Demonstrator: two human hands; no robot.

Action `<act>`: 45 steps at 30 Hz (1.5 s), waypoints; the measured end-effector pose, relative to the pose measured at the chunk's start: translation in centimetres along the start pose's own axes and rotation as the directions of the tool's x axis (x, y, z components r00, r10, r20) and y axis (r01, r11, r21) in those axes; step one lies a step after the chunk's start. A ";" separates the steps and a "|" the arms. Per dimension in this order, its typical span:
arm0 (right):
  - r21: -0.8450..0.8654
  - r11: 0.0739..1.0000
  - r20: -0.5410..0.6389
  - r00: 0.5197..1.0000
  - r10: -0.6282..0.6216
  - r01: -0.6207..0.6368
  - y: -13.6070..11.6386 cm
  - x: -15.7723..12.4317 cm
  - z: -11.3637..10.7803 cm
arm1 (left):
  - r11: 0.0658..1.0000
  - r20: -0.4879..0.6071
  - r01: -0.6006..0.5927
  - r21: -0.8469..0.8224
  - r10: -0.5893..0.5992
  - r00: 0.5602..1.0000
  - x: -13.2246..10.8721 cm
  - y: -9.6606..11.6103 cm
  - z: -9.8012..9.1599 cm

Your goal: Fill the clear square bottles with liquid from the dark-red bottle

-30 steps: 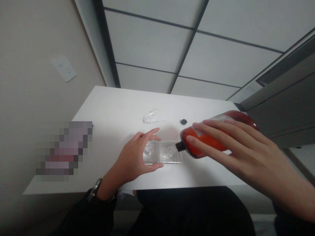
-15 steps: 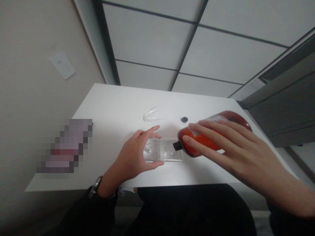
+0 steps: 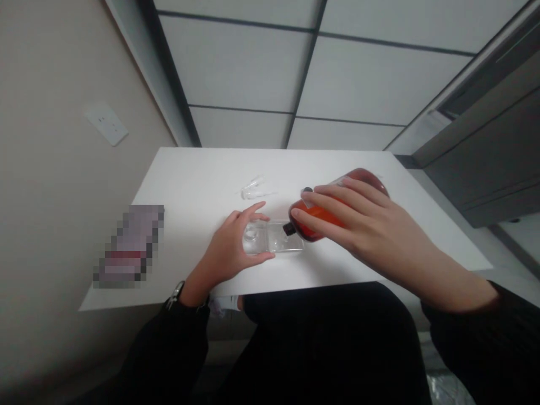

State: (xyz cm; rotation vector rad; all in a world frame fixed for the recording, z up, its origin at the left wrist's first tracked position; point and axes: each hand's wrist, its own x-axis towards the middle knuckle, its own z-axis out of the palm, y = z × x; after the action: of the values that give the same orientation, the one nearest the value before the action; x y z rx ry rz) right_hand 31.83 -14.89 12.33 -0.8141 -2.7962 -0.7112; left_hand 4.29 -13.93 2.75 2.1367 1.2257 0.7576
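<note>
A clear plastic case [image 3: 276,238] with two round wells lies on the white table [image 3: 202,191]. My left hand [image 3: 232,250] grips the case's left end between thumb and fingers. My right hand [image 3: 363,230] is wrapped round a red-orange bottle [image 3: 312,216], tipped on its side with its dark open neck over the right well. The far end of the bottle shows behind my fingers.
A small clear plastic piece [image 3: 252,188] lies further back on the table. A dark cap [image 3: 307,190] sits just behind the bottle. A blurred-out object [image 3: 130,244] rests at the table's left edge. A wall with a socket [image 3: 106,122] stands to the left.
The view has shifted, so table and hands sit further left and smaller. The bottle's neck has moved closer over the case's right well. My left hand keeps its grip.
</note>
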 end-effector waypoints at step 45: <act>0.910 0.092 0.069 0.365 0.929 -0.405 -5.4 -6.3 12.2 | 0.993 -0.177 0.111 -0.032 -0.114 0.977 -4.9 -5.6 1.3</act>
State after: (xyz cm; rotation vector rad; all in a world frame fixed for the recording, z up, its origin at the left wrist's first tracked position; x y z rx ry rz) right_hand 34.17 -15.99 -2.24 -1.2743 -1.4021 0.5423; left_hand -0.05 -16.10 -3.03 1.9974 1.4114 0.9244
